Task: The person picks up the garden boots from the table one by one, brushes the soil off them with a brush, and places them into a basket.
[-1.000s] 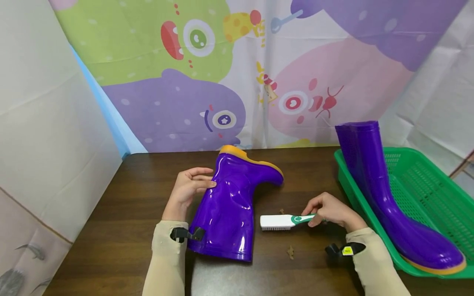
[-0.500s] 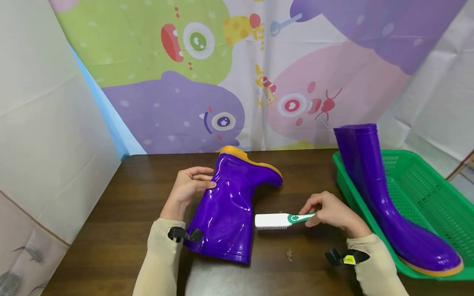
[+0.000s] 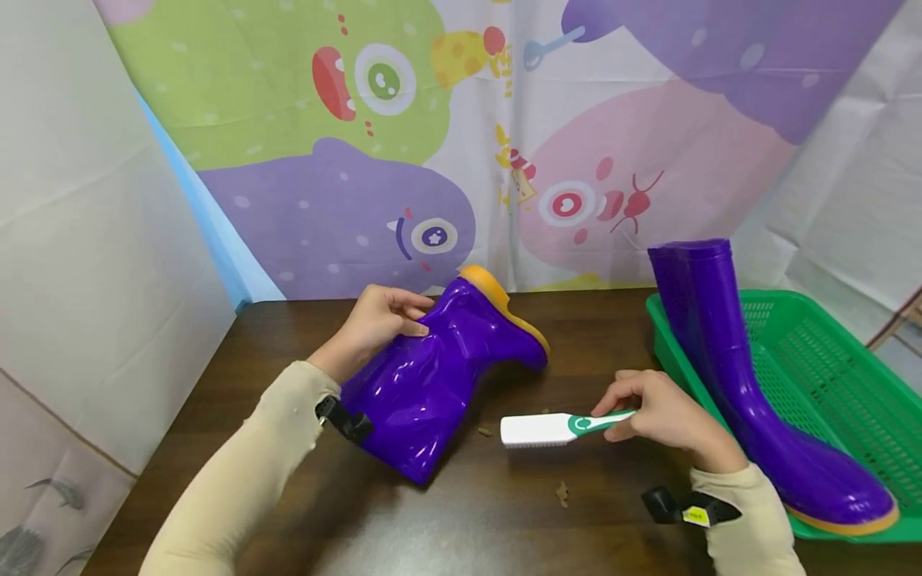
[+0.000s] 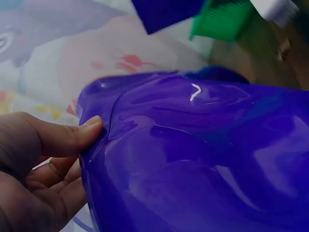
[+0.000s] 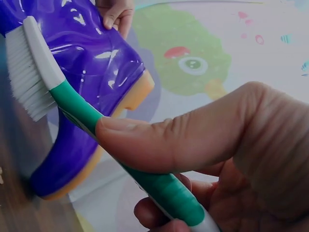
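My left hand (image 3: 378, 324) pinches the back of a shiny purple rain boot (image 3: 446, 360) near the ankle, thumb on the near side. The boot has a yellow sole and tilts, heel up at the back and shaft opening toward the front left. In the left wrist view the thumb presses a crease in the boot (image 4: 183, 145). My right hand (image 3: 659, 416) grips the green handle of a white scrub brush (image 3: 536, 430), its bristles facing down, to the right of the boot. The right wrist view shows the thumb along the handle of the brush (image 5: 82, 106), its bristles apart from the toe.
A green plastic basket (image 3: 814, 320) stands at the right, with a second purple boot (image 3: 749, 392) leaning in it. Small brown bits (image 3: 562, 494) lie on the dark wooden table (image 3: 461, 536). A cartoon-printed curtain (image 3: 324, 208) hangs behind the table.
The left hand has moved up and back, turning the boot so its shaft swings left and its heel rises toward the right. The brush and right hand have shifted only slightly.
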